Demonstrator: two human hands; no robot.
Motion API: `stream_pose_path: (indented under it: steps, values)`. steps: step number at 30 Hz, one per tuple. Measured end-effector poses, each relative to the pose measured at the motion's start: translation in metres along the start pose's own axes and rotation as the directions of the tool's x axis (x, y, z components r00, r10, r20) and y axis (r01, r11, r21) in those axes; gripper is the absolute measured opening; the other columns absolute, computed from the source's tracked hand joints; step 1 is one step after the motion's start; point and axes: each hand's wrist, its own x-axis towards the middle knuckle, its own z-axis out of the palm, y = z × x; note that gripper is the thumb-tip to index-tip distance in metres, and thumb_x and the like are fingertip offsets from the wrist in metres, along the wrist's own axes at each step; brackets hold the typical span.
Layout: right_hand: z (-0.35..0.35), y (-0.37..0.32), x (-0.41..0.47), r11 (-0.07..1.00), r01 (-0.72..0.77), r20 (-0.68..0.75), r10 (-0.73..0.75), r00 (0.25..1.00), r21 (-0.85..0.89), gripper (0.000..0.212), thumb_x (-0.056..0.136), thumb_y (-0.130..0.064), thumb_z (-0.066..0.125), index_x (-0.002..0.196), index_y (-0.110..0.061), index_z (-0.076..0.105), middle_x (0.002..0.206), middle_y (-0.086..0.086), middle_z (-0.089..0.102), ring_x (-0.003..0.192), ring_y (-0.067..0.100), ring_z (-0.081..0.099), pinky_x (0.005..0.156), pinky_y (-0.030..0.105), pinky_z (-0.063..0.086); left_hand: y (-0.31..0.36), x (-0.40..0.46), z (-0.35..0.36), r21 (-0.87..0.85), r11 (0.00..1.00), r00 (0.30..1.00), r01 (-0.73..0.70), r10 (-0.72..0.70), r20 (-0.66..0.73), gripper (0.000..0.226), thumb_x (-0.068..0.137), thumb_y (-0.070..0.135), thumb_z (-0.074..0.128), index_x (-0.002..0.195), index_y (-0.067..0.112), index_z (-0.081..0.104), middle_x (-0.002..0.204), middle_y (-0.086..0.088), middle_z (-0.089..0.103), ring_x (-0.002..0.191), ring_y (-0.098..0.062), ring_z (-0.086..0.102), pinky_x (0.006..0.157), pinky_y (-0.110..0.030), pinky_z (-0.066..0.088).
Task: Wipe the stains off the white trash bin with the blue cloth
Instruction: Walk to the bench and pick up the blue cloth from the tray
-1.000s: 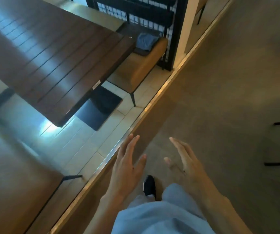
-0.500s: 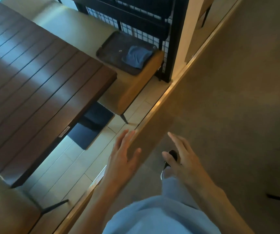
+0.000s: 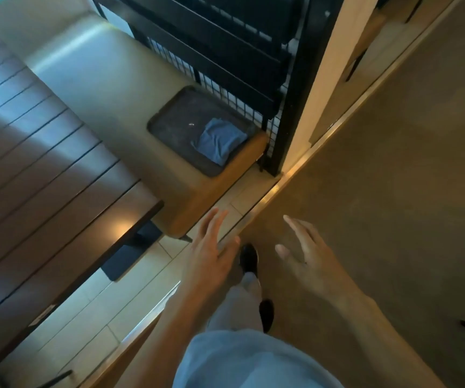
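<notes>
The blue cloth (image 3: 220, 140) lies folded on a dark tray (image 3: 175, 127) at the end of a tan bench seat (image 3: 108, 88), ahead and a little left of me. My left hand (image 3: 211, 247) is open, fingers spread, held low in front of me below the bench end and well short of the cloth. My right hand (image 3: 309, 256) is open too, over the brown carpet, holding nothing. No white trash bin is in view.
A dark slatted wooden table (image 3: 43, 191) fills the left side. A black metal grid partition (image 3: 239, 60) and a cream post (image 3: 323, 71) stand behind the bench. A metal floor strip (image 3: 267, 200) divides pale tiles from carpet (image 3: 393, 177). My shoe (image 3: 249, 257) is between my hands.
The view has moved forward: the bench, tray and blue cloth are closer and lower in the frame. Both hands stay open and empty in front of me.
</notes>
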Motion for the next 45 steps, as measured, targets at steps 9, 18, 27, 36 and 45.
stream_pose_path:
  steps: [9, 18, 27, 36, 45]
  values:
    - [-0.036, -0.012, 0.153, 0.999, 0.034, 0.123, -0.029, 0.992, -0.035, 0.065, 0.098, -0.060, 0.042, 0.156, -0.040, 0.022, 0.155, -0.023, 0.021, 0.139, -0.003, 0.028, 0.106, 0.028, 0.036, 0.002, 0.134, -0.007, -0.097, 0.991, 0.993, 0.088, -0.095, -0.069, 0.061, 0.100, 0.045, 0.057, 0.154, 0.048, 0.028, 0.162, 0.021, 0.018, 0.146, -0.008, 0.029, 0.117, -0.044, 0.037]
    - [-0.043, -0.030, 0.310, 0.990, 0.104, 0.263, -0.077, 0.962, -0.090, 0.062, 0.101, -0.052, 0.048, 0.156, -0.035, 0.025, 0.153, -0.020, 0.025, 0.140, 0.002, 0.028, 0.106, 0.028, 0.033, -0.007, 0.247, -0.034, -0.084, 0.977, 0.966, 0.198, -0.209, -0.154, 0.061, 0.100, 0.044, 0.058, 0.154, 0.040, 0.031, 0.160, 0.016, 0.021, 0.141, -0.014, 0.038, 0.110, -0.038, 0.045]
    - [-0.023, -0.022, 0.453, 0.973, 0.128, 0.408, -0.040, 0.912, -0.192, 0.058, 0.102, -0.042, 0.050, 0.154, -0.026, 0.031, 0.155, -0.005, 0.028, 0.141, 0.016, 0.034, 0.101, 0.025, 0.027, -0.041, 0.342, -0.028, -0.105, 0.904, 0.886, 0.414, -0.427, -0.182, 0.063, 0.099, 0.041, 0.058, 0.155, 0.034, 0.031, 0.161, 0.007, 0.025, 0.143, -0.022, 0.039, 0.108, -0.047, 0.049]
    - [0.024, -0.009, 0.581, 0.958, 0.153, 0.391, -0.048, 0.919, -0.243, 0.051, 0.102, -0.033, 0.052, 0.150, -0.018, 0.041, 0.150, 0.002, 0.037, 0.134, 0.022, 0.044, 0.103, 0.028, 0.034, -0.098, 0.439, -0.013, -0.078, 0.848, 0.829, 0.523, -0.528, -0.183, 0.066, 0.099, 0.040, 0.057, 0.157, 0.027, 0.029, 0.162, 0.001, 0.028, 0.141, -0.024, 0.042, 0.111, -0.046, 0.044]
    - [0.091, 0.025, 0.662, 0.799, 0.408, 0.519, -0.143, 0.843, -0.442, 0.058, 0.101, -0.028, 0.050, 0.156, -0.020, 0.031, 0.164, -0.001, 0.024, 0.153, 0.022, 0.015, 0.123, 0.052, 0.018, -0.153, 0.498, 0.031, -0.041, 0.813, 0.805, 0.581, -0.582, -0.114, 0.073, 0.100, 0.033, 0.052, 0.163, 0.019, 0.017, 0.170, -0.005, 0.016, 0.155, -0.025, 0.020, 0.124, -0.041, 0.025]
